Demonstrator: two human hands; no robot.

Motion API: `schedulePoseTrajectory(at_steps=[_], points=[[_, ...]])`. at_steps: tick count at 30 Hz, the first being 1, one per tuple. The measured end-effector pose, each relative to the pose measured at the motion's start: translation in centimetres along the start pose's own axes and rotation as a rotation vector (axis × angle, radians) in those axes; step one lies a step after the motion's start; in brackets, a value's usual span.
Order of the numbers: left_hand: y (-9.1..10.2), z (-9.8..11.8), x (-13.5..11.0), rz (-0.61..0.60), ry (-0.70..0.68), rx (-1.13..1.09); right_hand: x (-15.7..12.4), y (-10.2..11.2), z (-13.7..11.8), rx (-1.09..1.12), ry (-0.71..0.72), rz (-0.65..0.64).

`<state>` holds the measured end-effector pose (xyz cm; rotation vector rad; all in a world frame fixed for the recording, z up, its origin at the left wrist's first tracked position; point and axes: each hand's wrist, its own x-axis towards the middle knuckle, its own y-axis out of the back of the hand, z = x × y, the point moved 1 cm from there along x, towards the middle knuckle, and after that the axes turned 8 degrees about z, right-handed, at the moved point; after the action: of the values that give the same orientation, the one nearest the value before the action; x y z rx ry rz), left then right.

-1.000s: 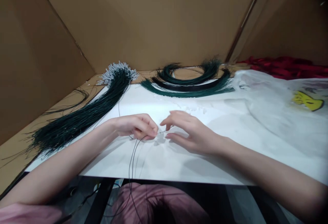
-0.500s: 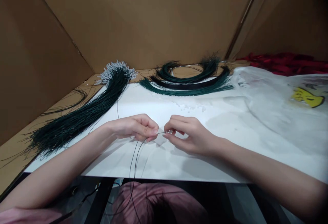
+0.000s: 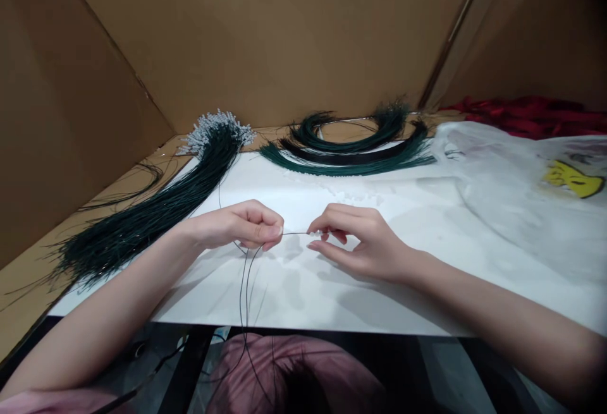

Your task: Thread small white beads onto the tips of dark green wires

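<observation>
My left hand (image 3: 246,225) pinches a thin dark wire (image 3: 244,294) just above the white sheet (image 3: 332,300); the wire hangs down over the table's front edge. A short bare end of the wire runs right from my left fingertips to my right hand (image 3: 355,240). My right thumb and forefinger are pinched at that end on a tiny pale bead (image 3: 317,233), with the other fingers curled. Both hands hover close together over the middle of the sheet.
A straight bundle of dark green wires with white bead tips (image 3: 156,202) lies at the left. Curved green wire bundles (image 3: 351,145) lie at the back. A clear plastic bag (image 3: 512,180) and red material (image 3: 531,117) are at the right. Cardboard walls (image 3: 284,41) enclose the table.
Both hands have lifted slightly and drawn apart, exposing more wire between them. The right fingers went from loosely open to pinched at the wire's end.
</observation>
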<state>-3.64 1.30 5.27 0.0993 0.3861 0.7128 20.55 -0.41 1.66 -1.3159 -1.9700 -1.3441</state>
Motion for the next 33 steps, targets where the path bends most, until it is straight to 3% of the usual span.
schedulePoseTrajectory(at_steps=[17, 24, 33], points=[[0.1, 0.6, -0.5, 0.006, -0.020, 0.089, 0.3, 0.0, -0.3, 0.010, -0.001, 0.046], [-0.9, 1.1, -0.7, 0.319, -0.245, 0.177, 0.6, 0.3, -0.5, 0.001, -0.030, 0.075], [-4.5, 1.5, -0.7, 0.485, -0.399, 0.174, 0.5, 0.2, -0.3, 0.115, -0.147, 0.092]])
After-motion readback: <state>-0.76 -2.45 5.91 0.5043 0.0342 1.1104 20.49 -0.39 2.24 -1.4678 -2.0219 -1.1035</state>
